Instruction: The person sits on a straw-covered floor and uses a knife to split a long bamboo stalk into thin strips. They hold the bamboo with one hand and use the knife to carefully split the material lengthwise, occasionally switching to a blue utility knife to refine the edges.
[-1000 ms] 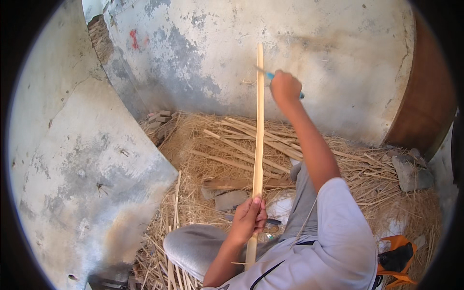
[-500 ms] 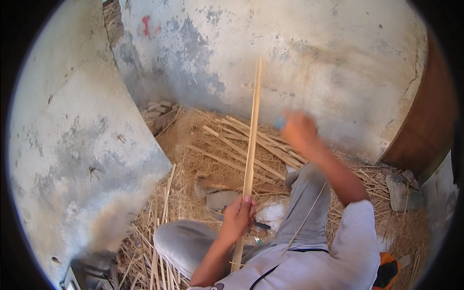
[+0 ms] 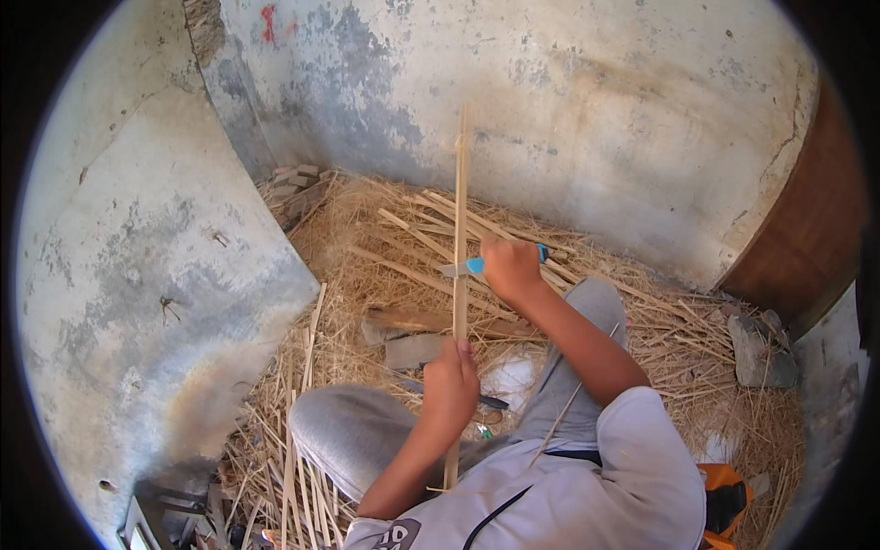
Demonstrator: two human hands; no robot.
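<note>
My left hand (image 3: 451,383) is closed around the lower part of a long pale strip, which looks like split bamboo (image 3: 460,220). The strip stands nearly upright in front of me, its lower end reaching my lap and its upper end blurred against the wall. My right hand (image 3: 511,270) grips a knife (image 3: 475,266) with a blue and black handle. The knife's short metal blade points left and lies across the strip, above my left hand. Whether the edge has cut into the strip I cannot tell.
Several loose strips (image 3: 417,229) lie on the shavings-covered floor ahead, others (image 3: 298,458) at my left. Peeling walls (image 3: 568,119) close in ahead and left. A wood piece (image 3: 412,318) and a grey block (image 3: 414,351) lie before my legs. A stone (image 3: 763,353) and an orange-black object (image 3: 724,504) are at right.
My right hand has come down and left with the knife, from a blurred position apart from the strip to the blade lying across it. The strip has swung slightly left, more upright.
</note>
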